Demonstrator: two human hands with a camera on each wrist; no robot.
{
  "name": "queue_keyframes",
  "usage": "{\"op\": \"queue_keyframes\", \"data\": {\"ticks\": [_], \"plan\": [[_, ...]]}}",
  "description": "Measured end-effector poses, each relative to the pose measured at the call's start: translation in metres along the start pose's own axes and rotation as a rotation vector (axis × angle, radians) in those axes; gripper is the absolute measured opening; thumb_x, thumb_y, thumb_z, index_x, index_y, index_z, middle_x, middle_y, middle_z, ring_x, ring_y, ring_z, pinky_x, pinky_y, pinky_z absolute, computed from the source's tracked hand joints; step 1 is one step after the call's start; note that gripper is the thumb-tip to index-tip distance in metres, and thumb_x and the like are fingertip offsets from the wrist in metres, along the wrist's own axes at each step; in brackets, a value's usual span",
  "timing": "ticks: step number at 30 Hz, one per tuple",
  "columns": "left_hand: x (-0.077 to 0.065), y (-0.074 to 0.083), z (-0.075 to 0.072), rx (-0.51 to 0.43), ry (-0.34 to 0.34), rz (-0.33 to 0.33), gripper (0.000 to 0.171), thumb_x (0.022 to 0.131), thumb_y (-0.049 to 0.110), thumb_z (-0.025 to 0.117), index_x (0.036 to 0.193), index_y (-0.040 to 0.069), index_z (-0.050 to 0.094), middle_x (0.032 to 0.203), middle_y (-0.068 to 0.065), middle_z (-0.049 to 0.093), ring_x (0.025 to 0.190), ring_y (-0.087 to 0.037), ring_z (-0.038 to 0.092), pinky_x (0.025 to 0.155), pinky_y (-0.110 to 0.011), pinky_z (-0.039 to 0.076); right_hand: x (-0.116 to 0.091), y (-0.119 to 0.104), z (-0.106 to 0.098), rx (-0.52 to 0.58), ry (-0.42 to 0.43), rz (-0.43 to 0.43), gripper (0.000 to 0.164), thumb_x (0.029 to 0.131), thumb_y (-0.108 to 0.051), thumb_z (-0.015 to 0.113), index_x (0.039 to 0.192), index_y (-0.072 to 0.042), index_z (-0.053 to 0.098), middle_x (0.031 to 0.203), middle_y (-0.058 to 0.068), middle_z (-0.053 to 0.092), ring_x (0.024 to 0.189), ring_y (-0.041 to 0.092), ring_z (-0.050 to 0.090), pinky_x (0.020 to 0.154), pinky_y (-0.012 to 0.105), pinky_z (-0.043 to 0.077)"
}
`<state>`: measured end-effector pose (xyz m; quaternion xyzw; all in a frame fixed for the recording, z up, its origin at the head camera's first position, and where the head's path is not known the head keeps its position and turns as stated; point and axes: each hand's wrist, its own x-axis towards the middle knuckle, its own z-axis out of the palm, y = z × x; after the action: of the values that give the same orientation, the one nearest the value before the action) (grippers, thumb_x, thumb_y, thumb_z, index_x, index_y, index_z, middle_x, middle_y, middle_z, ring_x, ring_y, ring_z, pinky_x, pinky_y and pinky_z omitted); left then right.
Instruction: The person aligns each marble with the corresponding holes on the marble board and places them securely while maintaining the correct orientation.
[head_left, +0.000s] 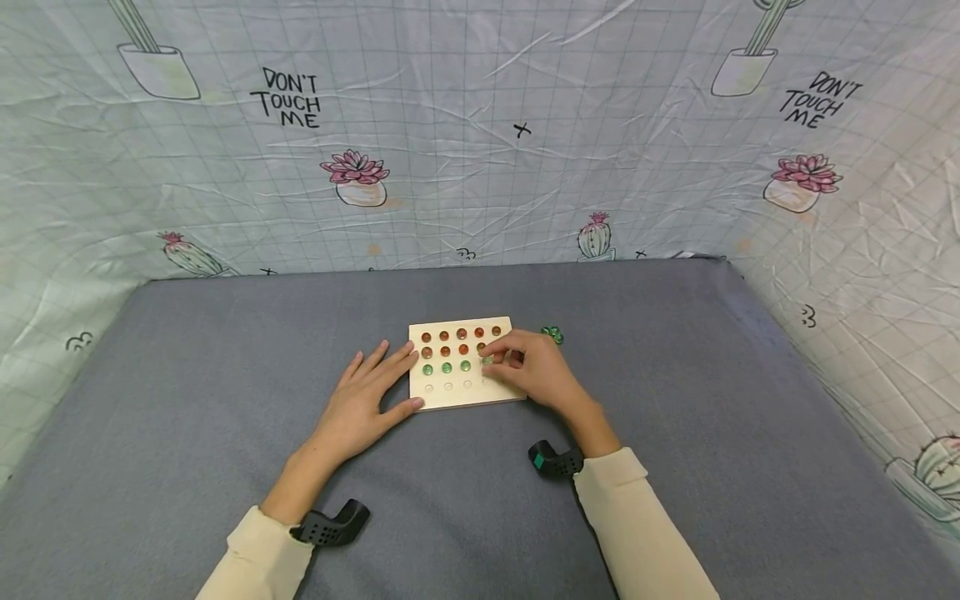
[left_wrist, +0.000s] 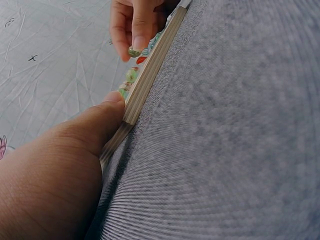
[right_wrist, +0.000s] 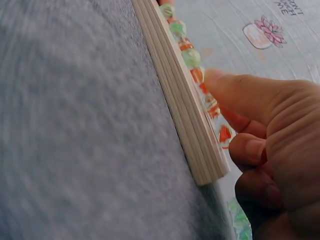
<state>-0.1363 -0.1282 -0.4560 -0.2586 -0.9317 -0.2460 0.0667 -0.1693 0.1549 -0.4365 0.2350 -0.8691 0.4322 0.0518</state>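
A pale wooden board (head_left: 457, 398) with rows of round hollows lies on the grey cloth. Reddish-orange glass marbles (head_left: 461, 334) sit in its two far rows, and green marbles (head_left: 447, 367) fill the left part of the row before them. Bare hollows (head_left: 448, 386) show in the nearest row. My left hand (head_left: 367, 410) lies along the board's left side, fingers spread, with fingertips and thumb at its edge. Over the right part of the green row, my right hand (head_left: 536, 367) pinches a green marble (left_wrist: 134, 51) between thumb and fingertip.
Several loose green marbles (head_left: 552, 334) lie in a cluster just beyond the board's far right corner, past my right hand. Grey cloth (head_left: 225, 400) covers the table. A printed white curtain (head_left: 450, 167) hangs behind it and along both sides.
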Motion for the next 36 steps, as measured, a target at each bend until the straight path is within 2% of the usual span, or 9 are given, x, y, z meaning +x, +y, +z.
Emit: {"op": "queue_keyframes", "data": {"ticks": [13, 36], "plan": [[0.0006, 0.0027, -0.0011, -0.001, 0.003, -0.010, 0.070, 0.087, 0.045, 0.067, 0.146, 0.014, 0.043, 0.150, -0.003, 0.038, 0.141, -0.032, 0.023, 0.114, -0.053, 0.009, -0.0003, 0.0011, 0.0059, 0.004, -0.003, -0.029, 0.014, 0.080, -0.012, 0.079, 0.094, -0.010, 0.076, 0.075, -0.006, 0.060, 0.055, 0.010, 0.043, 0.051, 0.023, 0.036], [0.0008, 0.0011, -0.0014, 0.000, -0.003, -0.010, 0.071, 0.087, 0.045, 0.066, 0.146, 0.014, 0.042, 0.151, -0.003, 0.037, 0.141, -0.032, 0.023, 0.114, -0.052, 0.008, -0.0004, 0.0006, 0.0061, 0.019, 0.001, -0.005, 0.015, 0.081, -0.014, 0.079, 0.095, -0.010, 0.076, 0.075, -0.006, 0.060, 0.054, 0.010, 0.042, 0.050, 0.023, 0.034]]}}
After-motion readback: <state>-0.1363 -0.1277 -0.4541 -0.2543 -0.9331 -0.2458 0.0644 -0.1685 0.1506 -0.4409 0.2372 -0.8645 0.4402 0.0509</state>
